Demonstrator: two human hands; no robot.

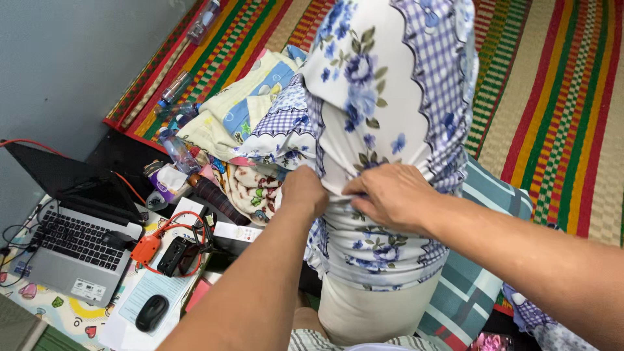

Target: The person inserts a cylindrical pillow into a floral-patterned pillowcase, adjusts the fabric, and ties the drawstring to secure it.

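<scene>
- The person stands a long pillow [364, 312] upright in front of their knees, its bare cream lower end showing at the bottom of the view.
- A white pillowcase [383, 97] with blue flowers and a blue checked, scalloped border covers most of the pillow from the top down; its loose hem bunches around the middle.
- The left hand [304, 190] is closed in a fist on a fold of the pillowcase at its left side, fingers curled into the cloth.
- The right hand [389, 195] lies over the front of the pillowcase with the fingers bent, pinching the gathered cloth just beside the left hand.
- As I read it, the step in hand is drawing the pillowcase down along the pillow; the lower part is not yet covered.
- The next move seems to call for an even pull on both sides, so that the hem slides down without twisting or catching on the filling.
- Behind the pillow lies a heap of folded cloths [250, 117] on a striped woven mat [559, 97].
- To the left, a low counter carries an open laptop [78, 240], a black mouse [151, 312] and an orange tool [147, 248] among red cables.
- A few clear plastic bottles [174, 88] lie along the grey wall.
</scene>
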